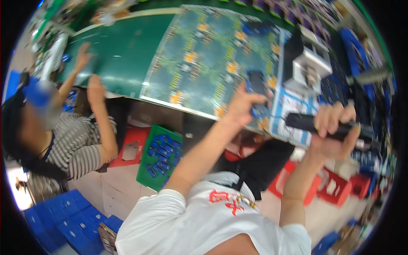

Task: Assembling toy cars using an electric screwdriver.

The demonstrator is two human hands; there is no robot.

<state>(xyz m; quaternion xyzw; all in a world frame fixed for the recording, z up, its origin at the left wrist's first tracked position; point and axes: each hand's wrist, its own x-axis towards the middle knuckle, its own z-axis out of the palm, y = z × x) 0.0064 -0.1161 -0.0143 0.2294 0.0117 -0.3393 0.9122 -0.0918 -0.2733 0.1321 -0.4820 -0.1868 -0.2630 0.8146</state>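
My left hand [243, 104] is at the near right part of the patterned mat [208, 80], thumb and fingers closed on a small blue-and-black device [256, 83]. Farther right, past the mat's edge, my right hand [333, 125] wraps round a long black handheld tool [301, 121]. That tool lies roughly sideways, one end pointing toward the device. Motion blur hides its finer shape. Another dark blue piece [259, 28] rests near the mat's far edge.
A white metal fixture [312, 63] stands right of the mat. Left, a co-worker in a striped shirt [85, 157] reaches over the green bench [119, 55]. Below the bench edge sits a green crate [145, 172] of blue pieces. Red stools [335, 187] and blue boxes [63, 216] stand around.
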